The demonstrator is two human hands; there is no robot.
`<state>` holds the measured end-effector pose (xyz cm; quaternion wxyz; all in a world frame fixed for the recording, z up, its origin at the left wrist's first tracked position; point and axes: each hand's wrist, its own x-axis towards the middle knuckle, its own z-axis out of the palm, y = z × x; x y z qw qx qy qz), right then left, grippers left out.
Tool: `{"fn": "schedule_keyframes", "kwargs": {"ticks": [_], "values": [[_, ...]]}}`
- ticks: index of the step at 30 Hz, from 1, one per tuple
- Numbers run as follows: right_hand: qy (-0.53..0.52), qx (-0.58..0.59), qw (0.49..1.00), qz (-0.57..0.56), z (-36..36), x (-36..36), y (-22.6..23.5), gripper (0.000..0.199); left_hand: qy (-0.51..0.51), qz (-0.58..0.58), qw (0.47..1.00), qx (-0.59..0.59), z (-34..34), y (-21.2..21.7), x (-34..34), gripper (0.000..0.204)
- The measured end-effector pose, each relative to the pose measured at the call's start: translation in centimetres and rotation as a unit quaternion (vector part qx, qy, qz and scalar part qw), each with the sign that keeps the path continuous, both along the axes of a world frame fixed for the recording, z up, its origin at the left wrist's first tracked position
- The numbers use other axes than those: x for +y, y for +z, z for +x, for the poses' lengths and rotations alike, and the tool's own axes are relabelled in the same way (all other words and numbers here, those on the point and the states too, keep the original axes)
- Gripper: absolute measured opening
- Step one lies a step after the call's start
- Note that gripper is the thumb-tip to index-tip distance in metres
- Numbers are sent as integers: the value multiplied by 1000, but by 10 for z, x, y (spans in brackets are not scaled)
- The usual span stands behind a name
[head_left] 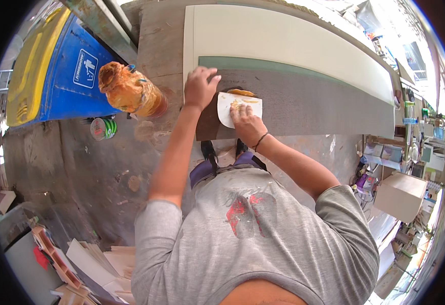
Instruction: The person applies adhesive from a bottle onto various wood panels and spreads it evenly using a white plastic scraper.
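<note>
grey t-shirt [278, 254] fabric, worn by the person, was seen nearest the camera. beyond it, a white spreader [225, 111] was gripped in the right hand [249, 125], the fingers laid along its top, over the left end of a dark brown sheet [314, 101]; amber paste [243, 93] showed at its far edge. near the sheet's left edge the left hand [200, 87] was raised, its fingers loosely curled around nothing. for an even coat, a low angle and steady pressure seemed advisable. pale board [283, 35] was layered beyond, on the surface [160, 35]. an amber-crusted container [131, 94], a blue-and-yellow bin [72, 76] and a green tin [104, 128] were seen leftward; clutter filled the right.
</note>
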<state>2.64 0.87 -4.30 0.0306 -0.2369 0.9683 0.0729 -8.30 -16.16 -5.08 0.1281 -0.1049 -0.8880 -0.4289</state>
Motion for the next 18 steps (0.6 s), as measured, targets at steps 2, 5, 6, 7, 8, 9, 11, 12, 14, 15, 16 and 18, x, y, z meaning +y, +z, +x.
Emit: {"fn": "schedule_keyframes", "kwargs": {"ticks": [2, 5, 6, 7, 8, 9, 11, 12, 14, 15, 16, 18], "values": [[-4, -41, 999, -32, 0, -6, 10, 43, -4, -178, 976, -123, -30, -11, 12, 39], [11, -134, 990, -33, 3, 0, 36, 41, -46, -296, 927, -224, -43, -10, 26, 49], [9, -149, 988, -42, -1, 5, 49, 41, -53, -294, 922, -246, -47, -11, 26, 53], [6, -168, 984, -54, -4, 10, 61, 41, -55, -293, 919, -257, -48, -10, 27, 52], [5, -187, 980, -65, -9, 15, 69, 41, -56, -291, 917, -268, -51, -9, 27, 50], [-14, -142, 986, -83, -17, 21, 72, 41, -57, -289, 914, -280, -52, -7, 27, 49], [-66, -118, 989, -64, -45, 34, 67, 38, -57, -285, 912, -290, -54, -5, 30, 50], [-66, -128, 988, -60, -56, 36, 62, 33, -59, -285, 910, -294, -56, -5, 30, 51], [-64, -148, 985, -56, -70, 37, 53, 22, -58, -286, 909, -297, -58, -3, 31, 51], [-38, -157, 985, -56, -67, 33, 50, 22, -54, -287, 909, -298, -57, -3, 33, 51], [-12, -166, 984, -56, -62, 28, 47, 22, -51, -289, 908, -298, -56, -3, 33, 52], [22, -185, 980, -69, -47, 12, 44, 20, -48, -286, 906, -308, -56, -8, 29, 52]]}}
